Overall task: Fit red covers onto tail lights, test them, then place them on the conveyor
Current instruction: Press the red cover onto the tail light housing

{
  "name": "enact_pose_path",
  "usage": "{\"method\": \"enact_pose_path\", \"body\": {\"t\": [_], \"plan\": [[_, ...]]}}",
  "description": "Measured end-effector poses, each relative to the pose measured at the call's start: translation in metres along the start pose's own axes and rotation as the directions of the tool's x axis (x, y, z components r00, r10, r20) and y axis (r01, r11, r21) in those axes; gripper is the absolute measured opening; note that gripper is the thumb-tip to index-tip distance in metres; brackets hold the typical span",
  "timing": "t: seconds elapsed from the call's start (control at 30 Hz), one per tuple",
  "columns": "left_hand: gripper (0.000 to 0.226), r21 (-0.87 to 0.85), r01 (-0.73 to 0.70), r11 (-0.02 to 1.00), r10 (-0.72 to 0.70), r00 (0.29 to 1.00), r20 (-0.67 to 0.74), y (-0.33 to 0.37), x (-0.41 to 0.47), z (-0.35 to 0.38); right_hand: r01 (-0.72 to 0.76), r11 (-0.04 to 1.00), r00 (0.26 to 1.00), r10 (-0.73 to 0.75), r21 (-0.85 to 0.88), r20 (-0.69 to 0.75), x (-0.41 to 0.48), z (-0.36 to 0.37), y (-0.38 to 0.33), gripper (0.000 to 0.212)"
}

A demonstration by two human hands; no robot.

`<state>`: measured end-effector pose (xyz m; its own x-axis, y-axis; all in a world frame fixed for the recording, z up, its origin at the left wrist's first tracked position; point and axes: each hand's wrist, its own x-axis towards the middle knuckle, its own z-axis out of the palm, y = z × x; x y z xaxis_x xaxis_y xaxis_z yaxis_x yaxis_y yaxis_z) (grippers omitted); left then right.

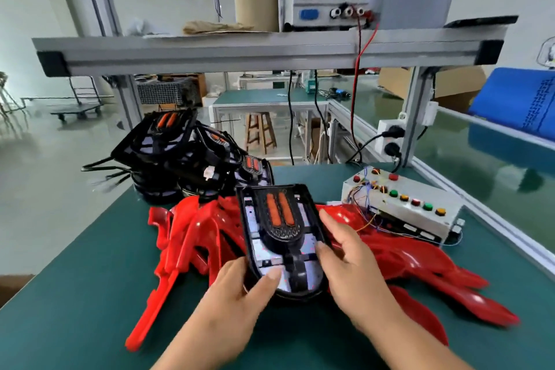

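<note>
While left hand and right hand grip it, tail light runs lengthwise away (rounded end nearest).

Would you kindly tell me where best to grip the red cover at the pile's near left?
Probably take the cover by its long narrow arm, pinched across its width from the near left. That arm juts clear of the pile onto the mat, while its broad end is tangled among others.
</note>
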<state>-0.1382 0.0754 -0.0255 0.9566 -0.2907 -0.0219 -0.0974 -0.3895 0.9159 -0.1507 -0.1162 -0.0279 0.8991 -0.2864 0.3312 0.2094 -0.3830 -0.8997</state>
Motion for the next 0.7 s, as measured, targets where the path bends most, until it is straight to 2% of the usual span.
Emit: {"method": "enact_pose_path", "body": {"t": [0.07, 0.1, 0.17, 0.23, 0.3, 0.33, 0.4, 0.43, 0.47, 0.57, 0.63, 0.7], "plan": [[0.074, 0.078, 0.049, 0.996, -0.053, 0.997, 0.054, 0.010, -0.002, -0.021, -0.043, 0.992, 0.999, 0.044, 0.117, -0.002, 0.002, -0.005, 0.002, 0.041], [0.077, 0.121, 0.075, 0.990, -0.079, 0.996, 0.030, 0.015, 0.001, -0.033, -0.053, 0.986, 0.999, 0.053, 0.160, 0.006, 0.002, -0.007, 0.002, 0.038], [0.072, 0.179, 0.076, 0.981, -0.057, 0.992, -0.109, 0.026, 0.012, -0.054, -0.088, 0.970, 0.995, 0.078, 0.224, 0.056, 0.002, -0.008, 0.002, 0.033], [0.071, 0.119, 0.027, 0.993, 0.007, 0.961, -0.275, 0.033, 0.028, -0.066, -0.118, 0.947, 0.990, 0.091, 0.299, 0.104, 0.002, -0.008, 0.000, 0.030], [0.058, 0.080, -0.005, 0.997, 0.031, 0.945, -0.326, 0.037, 0.038, -0.067, -0.144, 0.922, 0.984, 0.096, 0.359, 0.149, 0.003, -0.010, -0.003, 0.029], [0.051, 0.067, -0.013, 0.998, 0.030, 0.965, -0.260, 0.039, 0.041, -0.066, -0.155, 0.917, 0.980, 0.096, 0.368, 0.172, 0.004, -0.013, -0.004, 0.029], [0.037, -0.097, 0.007, 0.995, -0.006, 1.000, 0.011, 0.039, 0.044, -0.062, -0.160, 0.926, 0.968, 0.080, 0.343, 0.238, 0.005, -0.019, -0.005, 0.028], [0.033, -0.200, 0.060, 0.978, -0.028, 0.986, 0.162, 0.037, 0.045, -0.060, -0.159, 0.935, 0.958, 0.069, 0.318, 0.277, 0.005, -0.021, -0.004, 0.028], [0.033, -0.262, 0.117, 0.958, -0.051, 0.969, 0.243, 0.034, 0.045, -0.058, -0.157, 0.943, 0.948, 0.061, 0.293, 0.312, 0.005, -0.022, -0.004, 0.028], [0.041, -0.364, 0.206, 0.908, -0.112, 0.958, 0.263, 0.022, 0.044, -0.054, -0.172, 0.949, 0.928, 0.066, 0.263, 0.368, 0.006, -0.022, -0.003, 0.027], [0.031, -0.381, 0.228, 0.896, -0.107, 0.944, 0.313, 0.022, 0.044, -0.050, -0.156, 0.953, 0.927, 0.049, 0.261, 0.373, 0.007, -0.020, -0.004, 0.024], [0.021, -0.407, 0.236, 0.882, -0.122, 0.950, 0.286, 0.023, 0.041, -0.049, -0.104, 0.965, 0.939, 0.015, 0.240, 0.344, 0.008, -0.020, -0.007, 0.020]]}}
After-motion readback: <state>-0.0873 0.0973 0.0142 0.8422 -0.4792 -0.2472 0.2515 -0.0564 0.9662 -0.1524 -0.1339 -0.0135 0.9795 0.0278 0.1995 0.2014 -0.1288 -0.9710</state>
